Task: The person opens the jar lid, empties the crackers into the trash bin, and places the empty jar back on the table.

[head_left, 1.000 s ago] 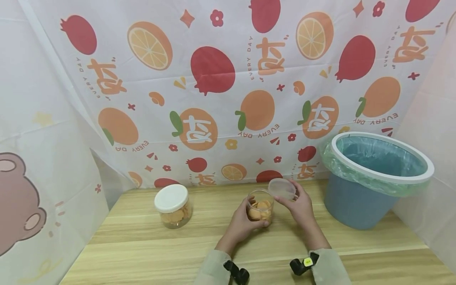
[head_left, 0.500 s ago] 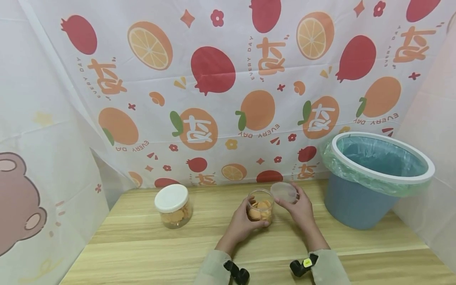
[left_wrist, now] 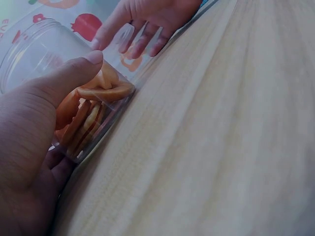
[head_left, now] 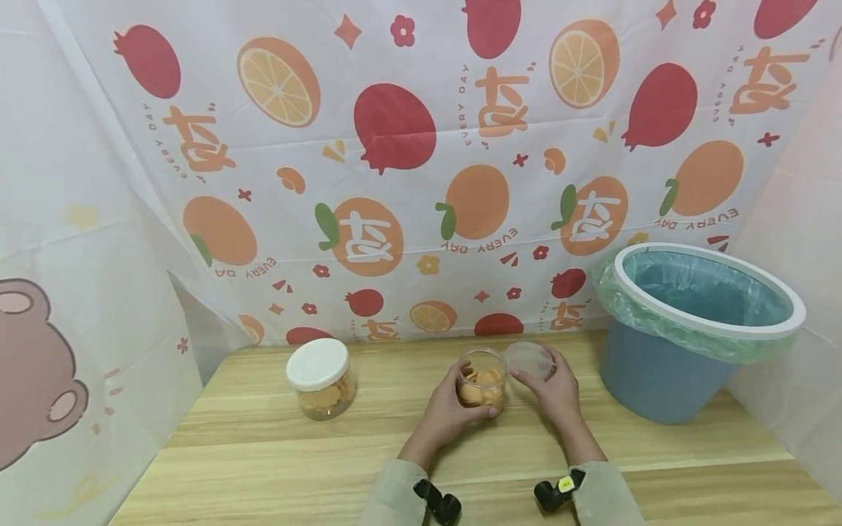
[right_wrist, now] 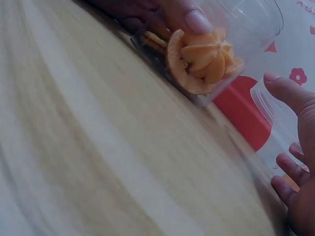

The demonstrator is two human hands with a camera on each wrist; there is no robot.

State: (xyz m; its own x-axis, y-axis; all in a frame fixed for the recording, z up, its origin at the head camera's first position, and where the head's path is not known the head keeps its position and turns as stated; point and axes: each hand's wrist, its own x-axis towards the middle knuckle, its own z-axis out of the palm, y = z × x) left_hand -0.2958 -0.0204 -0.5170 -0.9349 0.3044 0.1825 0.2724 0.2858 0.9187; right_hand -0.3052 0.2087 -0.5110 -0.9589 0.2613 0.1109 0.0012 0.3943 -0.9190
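My left hand (head_left: pixel 447 413) grips a clear round jar (head_left: pixel 475 375), its thumb along the near side; the jar stands on the table with no lid on it. Inside lie pale orange biscuits (right_wrist: pixel 214 59), some flower-like and one curved, seen through the wall in the right wrist view. Just right of the jar, my right hand (head_left: pixel 560 391) holds a thin translucent lid (head_left: pixel 528 359) by its edge, thumb on the near side. The lid is tilted and beside the jar's rim. In the left wrist view, the right hand (left_wrist: pixel 157 17) covers part of the lid.
A second jar with a white lid (head_left: pixel 318 364) and similar orange contents stands to the left. At the right is a blue bin (head_left: pixel 658 380) with a green liner (head_left: pixel 691 337) and white rim. A fruit-print cloth (head_left: pixel 414 219) hangs behind the wooden table (head_left: pixel 276 467).
My right hand has lowered the lid and moved it slightly right, away from the jar's rim. My left hand and the jar have stayed in place.
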